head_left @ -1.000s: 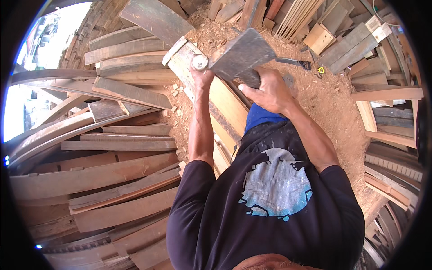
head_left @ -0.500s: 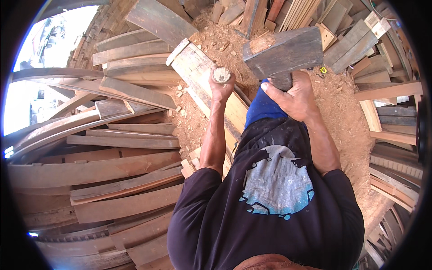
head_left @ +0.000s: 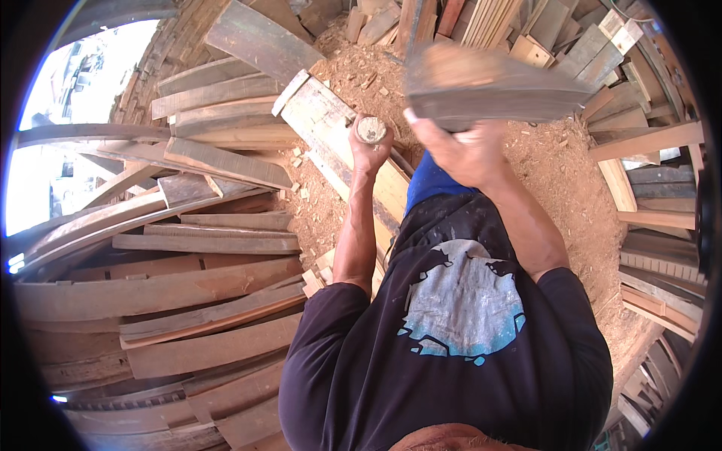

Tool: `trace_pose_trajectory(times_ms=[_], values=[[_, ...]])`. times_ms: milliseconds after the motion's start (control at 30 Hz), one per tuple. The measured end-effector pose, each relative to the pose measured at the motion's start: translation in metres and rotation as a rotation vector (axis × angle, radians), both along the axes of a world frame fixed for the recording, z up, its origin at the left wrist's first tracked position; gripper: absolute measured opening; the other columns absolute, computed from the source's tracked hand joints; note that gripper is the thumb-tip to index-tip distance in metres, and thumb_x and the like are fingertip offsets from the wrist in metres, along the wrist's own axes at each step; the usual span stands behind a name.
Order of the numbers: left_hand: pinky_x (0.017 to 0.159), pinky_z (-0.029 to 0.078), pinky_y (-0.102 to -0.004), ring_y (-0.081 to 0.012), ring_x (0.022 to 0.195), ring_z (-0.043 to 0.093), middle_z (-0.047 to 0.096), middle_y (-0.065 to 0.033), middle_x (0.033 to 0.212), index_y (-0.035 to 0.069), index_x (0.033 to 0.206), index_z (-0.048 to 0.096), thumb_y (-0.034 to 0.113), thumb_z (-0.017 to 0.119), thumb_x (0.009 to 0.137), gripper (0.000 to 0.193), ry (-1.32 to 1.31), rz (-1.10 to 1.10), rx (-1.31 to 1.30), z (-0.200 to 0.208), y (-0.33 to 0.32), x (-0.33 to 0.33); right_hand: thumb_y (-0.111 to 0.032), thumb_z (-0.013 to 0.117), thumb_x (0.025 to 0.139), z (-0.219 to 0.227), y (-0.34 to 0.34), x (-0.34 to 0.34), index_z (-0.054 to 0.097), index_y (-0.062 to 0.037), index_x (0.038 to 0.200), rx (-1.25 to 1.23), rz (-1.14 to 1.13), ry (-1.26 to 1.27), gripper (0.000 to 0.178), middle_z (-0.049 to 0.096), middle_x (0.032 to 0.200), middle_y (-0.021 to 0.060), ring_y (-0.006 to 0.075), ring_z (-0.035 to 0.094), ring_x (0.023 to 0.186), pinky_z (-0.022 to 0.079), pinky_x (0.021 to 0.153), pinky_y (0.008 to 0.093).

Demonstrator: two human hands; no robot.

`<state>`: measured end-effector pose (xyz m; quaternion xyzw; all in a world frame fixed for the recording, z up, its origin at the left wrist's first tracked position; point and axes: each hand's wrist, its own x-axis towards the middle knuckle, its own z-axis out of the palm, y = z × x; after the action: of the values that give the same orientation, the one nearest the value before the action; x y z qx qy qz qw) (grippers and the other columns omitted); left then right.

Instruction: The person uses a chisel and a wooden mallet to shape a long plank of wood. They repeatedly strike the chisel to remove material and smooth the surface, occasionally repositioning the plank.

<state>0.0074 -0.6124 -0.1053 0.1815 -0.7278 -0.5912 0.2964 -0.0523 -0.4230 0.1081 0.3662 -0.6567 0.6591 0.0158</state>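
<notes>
My left hand point(head_left: 370, 156) is closed around a chisel, held upright over a pale timber point(head_left: 317, 113). Only the round, battered wooden butt of the chisel point(head_left: 371, 130) shows above the fist; its blade is hidden beneath. To the right, my right hand point(head_left: 468, 154) grips the handle of a big, dark wooden mallet point(head_left: 496, 98). Motion smears the mallet head and the fingers below it. A lighter worn patch marks the left end of the head, which hangs apart from the chisel, to its upper right.
Long planks point(head_left: 165, 282) are stacked all down the left side. More boards point(head_left: 662, 135) lean along the right, and offcuts point(head_left: 376, 26) pile up at the far end. Shavings cover the ground point(head_left: 571, 195). My blue-clad leg point(head_left: 432, 180) is beside the timber.
The mallet has swung and tilted, its head now stretched in a blur toward the right. My right hand has shifted slightly left and forward; the left hand and chisel stay nearly still.
</notes>
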Motion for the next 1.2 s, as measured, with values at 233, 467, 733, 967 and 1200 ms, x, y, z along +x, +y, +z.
trace_pose_trajectory(times_ms=[233, 467, 733, 967, 1200], values=[[0.087, 0.053, -0.0335, -0.0171, 0.098, 0.066, 0.071, -0.0068, 0.105, 0.002, 0.113, 0.062, 0.005, 0.073, 0.077, 0.038, -0.115, -0.089, -0.18, 0.001, 0.011, 0.006, -0.027, 0.062, 0.085, -0.077, -0.011, -0.037, 0.067, -0.001, 0.104, 1.026, 0.165, 0.215, 0.033, 0.07, 0.089, 0.02, 0.0404, 0.067, 0.081, 0.052, 0.074, 0.0482], [0.086, 0.052, -0.0306, -0.0156, 0.096, 0.066, 0.07, -0.0063, 0.103, 0.001, 0.116, 0.059, 0.004, 0.074, 0.08, 0.039, -0.065, 0.095, -0.048, -0.001, 0.01, -0.007, -0.023, 0.067, 0.083, -0.05, -0.001, -0.018, 0.066, -0.005, 0.11, 0.529, 0.121, 0.074, 0.032, 0.069, 0.094, 0.0211, 0.0389, 0.066, 0.088, 0.052, 0.078, 0.0443], [0.072, 0.051, -0.0263, -0.0104, 0.077, 0.062, 0.064, 0.0, 0.083, 0.004, 0.101, 0.058, 0.009, 0.078, 0.081, 0.029, -0.087, 0.138, -0.004, 0.029, -0.023, -0.014, -0.01, 0.073, 0.084, -0.084, 0.022, 0.007, 0.064, -0.0025, 0.102, 0.125, 0.183, -0.235, 0.021, 0.065, 0.098, 0.0033, 0.0149, 0.06, 0.092, 0.048, 0.081, 0.0331], [0.072, 0.051, -0.0268, -0.0118, 0.081, 0.064, 0.065, -0.0024, 0.089, 0.005, 0.103, 0.058, 0.008, 0.076, 0.08, 0.029, -0.161, 0.088, 0.016, 0.02, -0.044, -0.029, -0.009, 0.073, 0.087, -0.091, 0.036, 0.015, 0.062, -0.0064, 0.083, 0.098, 0.11, -0.399, 0.012, 0.057, 0.077, -0.0041, 0.0066, 0.052, 0.071, 0.045, 0.065, 0.0271], [0.07, 0.051, -0.0263, -0.0107, 0.076, 0.063, 0.065, -0.0012, 0.084, 0.006, 0.099, 0.059, 0.005, 0.075, 0.078, 0.027, -0.117, 0.034, 0.039, 0.016, -0.043, -0.028, -0.009, 0.071, 0.09, -0.101, 0.041, 0.011, 0.061, -0.0071, 0.077, 0.131, 0.118, -0.345, 0.016, 0.055, 0.072, -0.0059, 0.0056, 0.051, 0.068, 0.043, 0.063, 0.0256]])
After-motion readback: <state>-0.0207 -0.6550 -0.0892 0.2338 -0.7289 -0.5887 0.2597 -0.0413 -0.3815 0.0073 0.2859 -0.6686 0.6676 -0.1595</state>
